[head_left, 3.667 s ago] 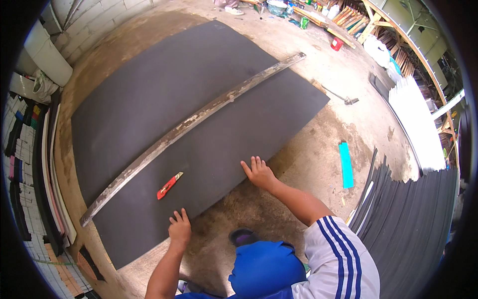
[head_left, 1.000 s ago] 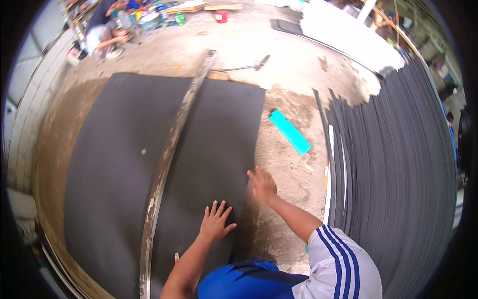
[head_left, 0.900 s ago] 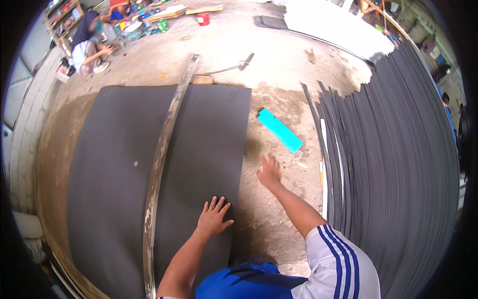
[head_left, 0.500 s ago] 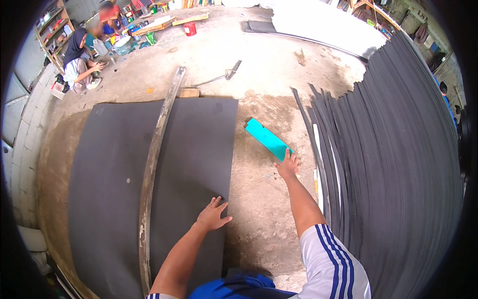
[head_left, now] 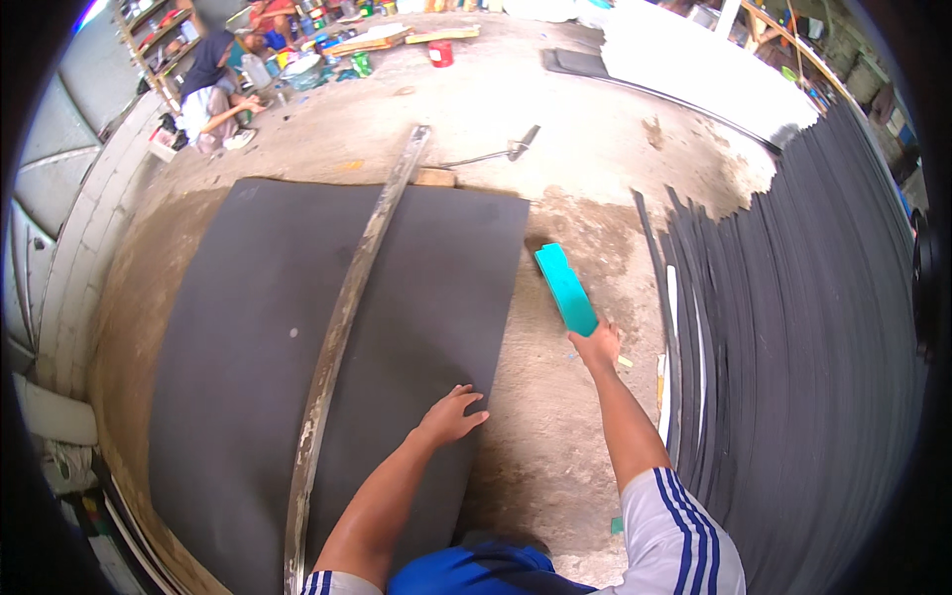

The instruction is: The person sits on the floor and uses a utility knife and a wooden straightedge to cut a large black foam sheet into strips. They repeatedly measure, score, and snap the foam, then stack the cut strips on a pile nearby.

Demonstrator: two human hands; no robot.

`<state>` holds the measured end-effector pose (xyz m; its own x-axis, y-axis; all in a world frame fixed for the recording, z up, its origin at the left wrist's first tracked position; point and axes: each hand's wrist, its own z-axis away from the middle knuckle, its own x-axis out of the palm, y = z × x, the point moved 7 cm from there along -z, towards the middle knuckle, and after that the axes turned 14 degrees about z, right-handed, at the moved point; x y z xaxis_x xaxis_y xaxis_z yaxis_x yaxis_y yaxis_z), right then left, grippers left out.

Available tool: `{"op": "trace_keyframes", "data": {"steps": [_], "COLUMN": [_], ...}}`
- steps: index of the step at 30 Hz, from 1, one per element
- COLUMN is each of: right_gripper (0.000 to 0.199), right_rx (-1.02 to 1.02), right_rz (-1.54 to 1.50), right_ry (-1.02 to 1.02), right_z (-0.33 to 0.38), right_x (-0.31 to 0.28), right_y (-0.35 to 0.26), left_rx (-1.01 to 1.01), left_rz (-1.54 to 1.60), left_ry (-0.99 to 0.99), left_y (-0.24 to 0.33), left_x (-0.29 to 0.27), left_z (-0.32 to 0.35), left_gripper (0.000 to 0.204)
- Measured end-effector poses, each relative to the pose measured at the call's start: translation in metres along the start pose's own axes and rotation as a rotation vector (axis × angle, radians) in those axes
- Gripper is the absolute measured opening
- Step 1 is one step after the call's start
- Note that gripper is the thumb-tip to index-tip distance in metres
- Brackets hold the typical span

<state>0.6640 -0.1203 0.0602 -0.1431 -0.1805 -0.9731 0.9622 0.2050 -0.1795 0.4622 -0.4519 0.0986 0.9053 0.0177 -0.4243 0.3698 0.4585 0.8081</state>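
Note:
My right hand (head_left: 598, 347) is closed around the near end of a long, flat turquoise piece (head_left: 565, 286), its far end stepped with a notch. The piece is over the concrete floor, between the dark sheet and the stack; whether it touches the floor I cannot tell. My left hand (head_left: 453, 415), fingers apart and slightly bent, rests on or just over the right edge of a large dark grey sheet (head_left: 436, 288) and holds nothing. Lengthwise across that sheet lies a long, worn bar (head_left: 347, 312), left of my left hand.
A tall stack of dark sheets (head_left: 803, 347) fills the right side. Beyond the sheet lie a wooden block (head_left: 434, 178) and a hammer-like tool (head_left: 523, 143). A red can (head_left: 440, 54) stands farther off. One person (head_left: 210, 99) squats at the far left, another sits behind.
My right hand has closed on the turquoise piece and turned it so that it points more straight away from me. My left fingers have bent a little. The whole view has shifted.

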Motion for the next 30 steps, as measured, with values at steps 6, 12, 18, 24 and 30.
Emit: {"op": "trace_keyframes", "data": {"steps": [6,12,18,24,30], "right_gripper": [0.082,0.085,0.083,0.056,0.044], "right_rx": [-0.394,-0.901,-1.152,-0.904,-1.299], "right_rz": [-0.396,-0.383,-0.464,-0.862,-0.81], "right_ry": [0.108,-0.05,0.16,-0.705,-0.891], "right_z": [0.108,0.205,0.274,0.369,0.531], "right_x": [-0.017,-0.005,0.002,0.043,0.057], "right_y": [-0.075,-0.175,-0.277,-0.386,-0.452], "left_rx": [-0.115,-0.037,-0.035,-0.123,-0.378], "left_rz": [0.688,1.014,1.16,1.255,1.028], "left_ry": [0.443,0.894,1.175,1.348,1.438], "left_y": [-0.021,-0.039,-0.132,-0.161,-0.202], "left_x": [-0.074,-0.174,-0.177,-0.116,-0.037], "left_z": [0.012,0.106,0.276,0.444,0.623], "left_gripper": [0.068,0.057,0.051,0.047,0.041]}}
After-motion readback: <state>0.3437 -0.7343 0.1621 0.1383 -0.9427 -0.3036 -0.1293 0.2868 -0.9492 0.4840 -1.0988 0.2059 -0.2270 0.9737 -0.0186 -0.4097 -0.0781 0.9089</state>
